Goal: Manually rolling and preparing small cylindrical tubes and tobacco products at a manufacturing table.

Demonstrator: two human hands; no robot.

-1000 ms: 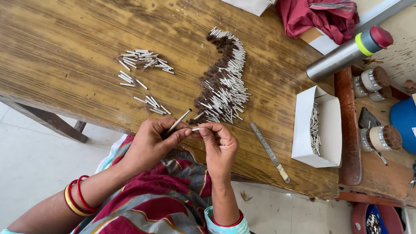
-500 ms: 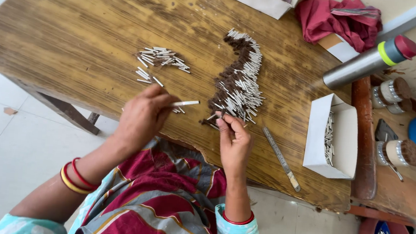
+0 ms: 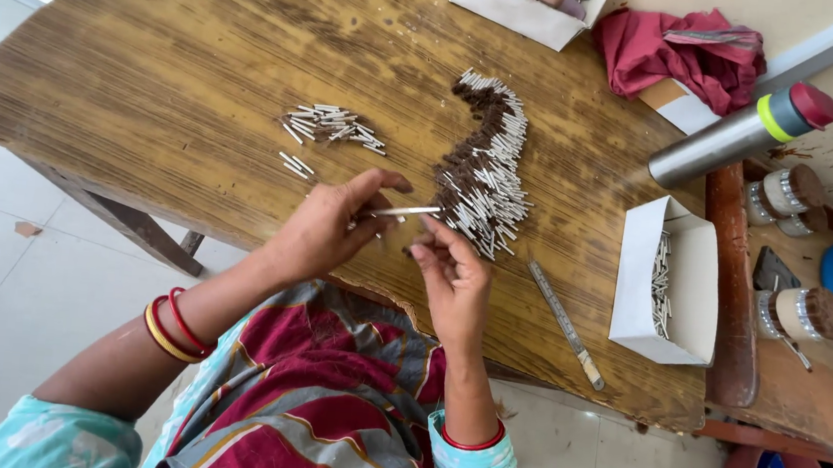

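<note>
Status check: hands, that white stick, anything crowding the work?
Left hand pinching thin white stick over table edge. Right hand open beside it, fingertips near stick's tip. Long stick pile close ahead; metal file lies right, apart.

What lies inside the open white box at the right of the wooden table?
The white box holds a loose bundle of thin pale sticks along its left side; the rest of its floor looks bare white. Whether anything lies beneath the sticks cannot be seen.
</note>
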